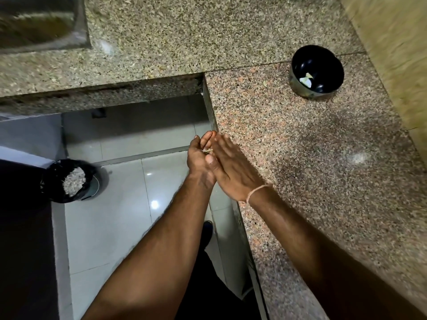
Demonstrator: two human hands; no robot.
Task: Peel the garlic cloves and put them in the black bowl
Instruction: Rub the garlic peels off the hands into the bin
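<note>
Both forearms reach forward from the bottom of the view and meet at the corner of the pink granite counter (323,146), which serves as the landmark. At that corner's near edge the left hand (199,159) and right hand (231,167) are pressed palm to palm, fingers straight and close together, out over the tiled floor (111,222) rather than over the stone. A pale scrap, papery garlic skin (207,150) by the look of it, shows in the gap between the palms; whether a clove lies there too is hidden. Likely the hands are rubbing loose skin off, held off the counter so the bits drop clear. A thin cord bracelet (256,191) circles the right wrist. Left of the corner, down on the floor, stands a black-lined bin (69,179) holding pale, dry scraps. Beyond the corner, far across the counter near the wall, sits the black bowl (317,70); a few whitish pieces, probably peeled cloves (306,80), rest at its bottom, too small to count
</note>
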